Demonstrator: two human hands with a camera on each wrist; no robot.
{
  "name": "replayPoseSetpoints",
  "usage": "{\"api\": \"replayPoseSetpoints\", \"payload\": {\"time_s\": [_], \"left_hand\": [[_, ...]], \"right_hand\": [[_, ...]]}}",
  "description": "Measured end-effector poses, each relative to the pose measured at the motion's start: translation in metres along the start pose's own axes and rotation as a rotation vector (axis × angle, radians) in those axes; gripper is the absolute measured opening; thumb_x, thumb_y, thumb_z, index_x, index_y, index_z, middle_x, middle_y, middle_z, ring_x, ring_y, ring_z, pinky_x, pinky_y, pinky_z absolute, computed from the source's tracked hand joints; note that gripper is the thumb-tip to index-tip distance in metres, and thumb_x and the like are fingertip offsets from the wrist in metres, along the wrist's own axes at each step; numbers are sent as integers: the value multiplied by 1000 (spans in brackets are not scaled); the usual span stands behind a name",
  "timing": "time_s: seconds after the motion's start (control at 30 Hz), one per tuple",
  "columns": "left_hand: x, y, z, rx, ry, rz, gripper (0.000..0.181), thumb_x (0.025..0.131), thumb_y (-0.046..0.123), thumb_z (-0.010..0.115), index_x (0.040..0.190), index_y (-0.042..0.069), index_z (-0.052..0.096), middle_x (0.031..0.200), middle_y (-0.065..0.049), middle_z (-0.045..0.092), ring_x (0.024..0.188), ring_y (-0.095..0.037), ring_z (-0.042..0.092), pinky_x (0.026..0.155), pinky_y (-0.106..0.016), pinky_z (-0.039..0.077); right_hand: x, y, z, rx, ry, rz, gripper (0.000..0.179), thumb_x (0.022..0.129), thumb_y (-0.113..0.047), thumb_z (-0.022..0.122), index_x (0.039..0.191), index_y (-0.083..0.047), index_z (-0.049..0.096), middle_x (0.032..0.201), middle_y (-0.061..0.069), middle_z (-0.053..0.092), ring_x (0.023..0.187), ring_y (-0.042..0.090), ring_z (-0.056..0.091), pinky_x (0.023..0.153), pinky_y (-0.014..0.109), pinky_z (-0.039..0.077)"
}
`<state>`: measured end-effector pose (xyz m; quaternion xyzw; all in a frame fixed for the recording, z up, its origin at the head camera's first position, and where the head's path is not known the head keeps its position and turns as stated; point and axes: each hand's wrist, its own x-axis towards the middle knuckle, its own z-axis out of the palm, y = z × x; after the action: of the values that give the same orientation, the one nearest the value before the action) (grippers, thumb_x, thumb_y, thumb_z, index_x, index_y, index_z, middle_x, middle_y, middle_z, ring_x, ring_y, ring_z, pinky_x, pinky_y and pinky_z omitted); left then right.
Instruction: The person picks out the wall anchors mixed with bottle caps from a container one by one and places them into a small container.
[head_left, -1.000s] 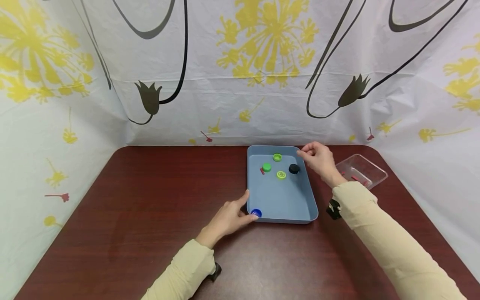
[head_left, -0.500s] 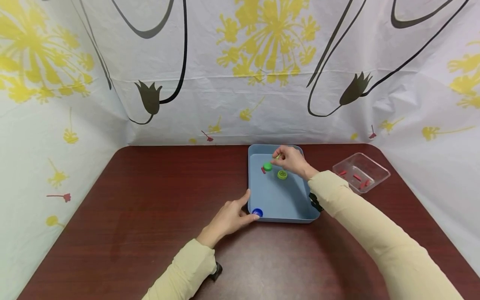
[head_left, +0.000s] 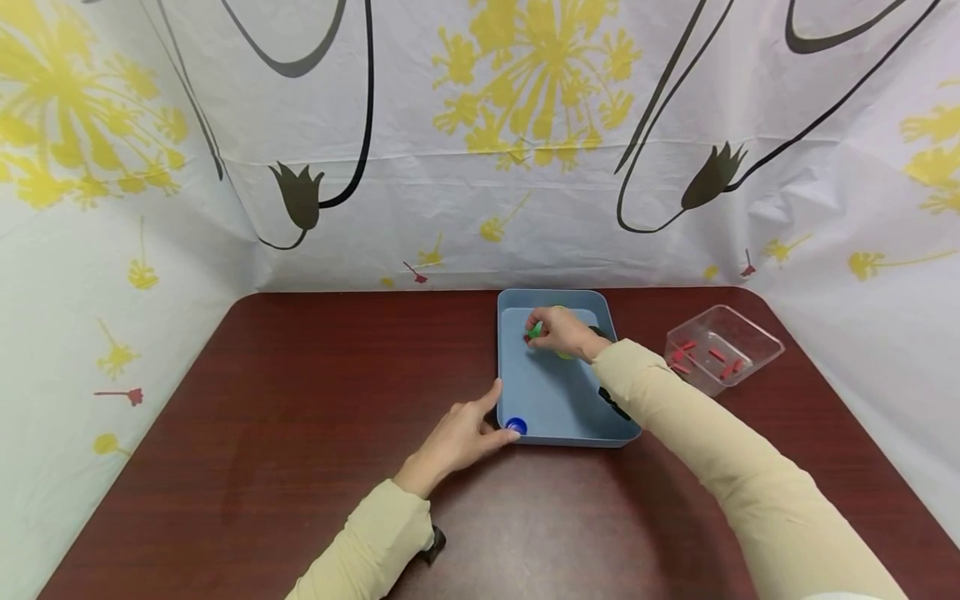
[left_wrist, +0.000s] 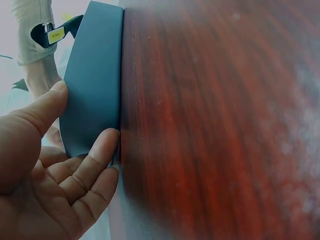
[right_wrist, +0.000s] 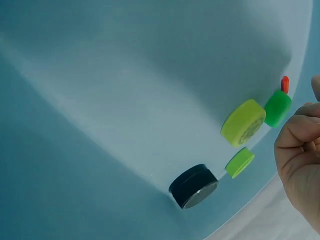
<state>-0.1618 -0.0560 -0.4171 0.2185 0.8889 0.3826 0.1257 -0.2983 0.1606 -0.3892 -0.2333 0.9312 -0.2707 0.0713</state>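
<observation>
A blue-grey tray (head_left: 555, 392) stands on the table. My left hand (head_left: 453, 437) grips its near left corner, thumb at the front rim; the left wrist view shows fingers curled against the tray's outer wall (left_wrist: 95, 65). A blue cap (head_left: 516, 427) lies inside that corner. My right hand (head_left: 562, 332) reaches over the far part, thumb and fingertips around a green cap (head_left: 535, 331) in the head view. In the right wrist view that green cap (right_wrist: 277, 108) and a red piece (right_wrist: 285, 84) are beside the curled hand (right_wrist: 302, 160). I cannot tell whether the right fingers pinch anything.
A black cap (right_wrist: 193, 185), a yellow-green cap (right_wrist: 243, 122) and a small light-green cap (right_wrist: 240, 162) are also in the tray. Right of it stands a clear plastic box (head_left: 761, 354) with several red pieces (head_left: 717, 355). A patterned curtain (head_left: 420, 192) hangs behind the table (head_left: 337, 367).
My right hand has moved left from the tray's far right edge, passing over the light-green cap, to the green cap. The left hand stays at the corner.
</observation>
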Motion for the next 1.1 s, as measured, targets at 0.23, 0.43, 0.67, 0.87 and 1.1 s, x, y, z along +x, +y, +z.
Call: {"api": "replayPoseSetpoints", "payload": {"time_s": [0.23, 0.43, 0.67, 0.87, 1.1], "left_hand": [[0, 1, 0, -6, -2, 2, 80, 89, 39, 63, 150, 7, 21, 78, -1, 71, 63, -3, 61, 63, -24, 47], [-1, 2, -1, -12, -8, -1, 80, 89, 38, 63, 150, 7, 21, 77, -1, 70, 62, -3, 61, 61, -23, 46], [-1, 1, -1, -13, -3, 6, 80, 89, 38, 64, 150, 7, 21, 77, -1, 70, 63, -2, 61, 61, -22, 46], [-1, 1, -1, -10, -3, 12, 80, 89, 38, 63, 150, 7, 21, 77, -1, 70, 62, -3, 60, 61, -22, 46], [-1, 1, -2, -14, -5, 0, 80, 89, 38, 63, 150, 7, 21, 75, 0, 69, 60, -2, 59, 60, -23, 45]], "right_hand": [[4, -1, 6, -40, -11, 15, 20, 83, -4, 69, 102, 2, 64, 86, 13, 64, 70, 18, 57, 65, 31, 46], [4, -2, 9, -91, -9, 24, 23, 82, -3, 70, 104, 2, 64, 94, 17, 65, 73, 20, 57, 69, 34, 48], [6, -2, 10, -141, -13, 39, 22, 82, -3, 70, 104, 0, 65, 98, 16, 66, 74, 20, 55, 70, 35, 46], [7, -2, 11, -163, -9, 48, 22, 82, -3, 70, 104, 0, 67, 101, 16, 66, 77, 21, 56, 73, 36, 47], [9, 2, 15, -164, 10, 28, 17, 83, -2, 70, 99, -1, 67, 96, 14, 67, 76, 20, 58, 71, 36, 48]]}}
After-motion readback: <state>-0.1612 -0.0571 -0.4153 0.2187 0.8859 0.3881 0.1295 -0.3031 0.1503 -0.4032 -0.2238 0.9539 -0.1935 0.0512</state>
